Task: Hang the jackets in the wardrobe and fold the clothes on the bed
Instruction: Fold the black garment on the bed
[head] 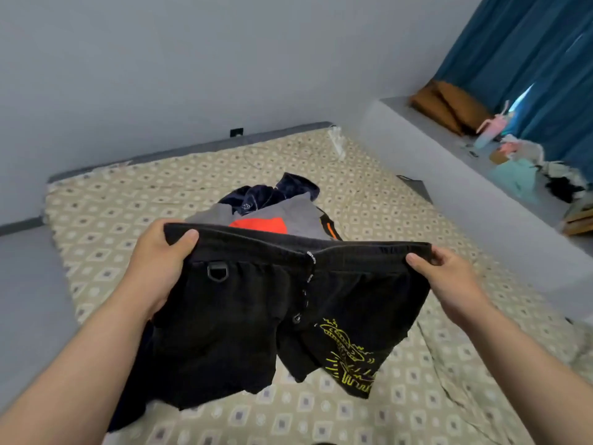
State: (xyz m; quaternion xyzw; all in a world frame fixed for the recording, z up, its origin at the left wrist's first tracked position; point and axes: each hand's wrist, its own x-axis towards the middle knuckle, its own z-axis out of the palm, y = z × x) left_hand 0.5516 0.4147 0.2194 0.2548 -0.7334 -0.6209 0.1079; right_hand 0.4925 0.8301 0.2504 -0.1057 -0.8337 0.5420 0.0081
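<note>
A pair of black shorts (244, 316) with a yellow print on one leg hangs in the air above the bed (128, 200). My left hand (157, 261) grips the left end of the waistband, thumb on top. My right hand (449, 277) pinches the right end, so the waistband is stretched between them. The legs dangle just over the patterned sheet. Behind the shorts a pile of clothes (272, 207) lies mid-bed: a grey garment with an orange patch and a dark navy velvet piece on top.
A grey ledge (417, 146) runs along the bed's right side, carrying brown cushions (449, 104), a pink bottle and cluttered items. Blue curtains (529, 59) hang behind it. A grey wall lies beyond the bed, grey floor to the left.
</note>
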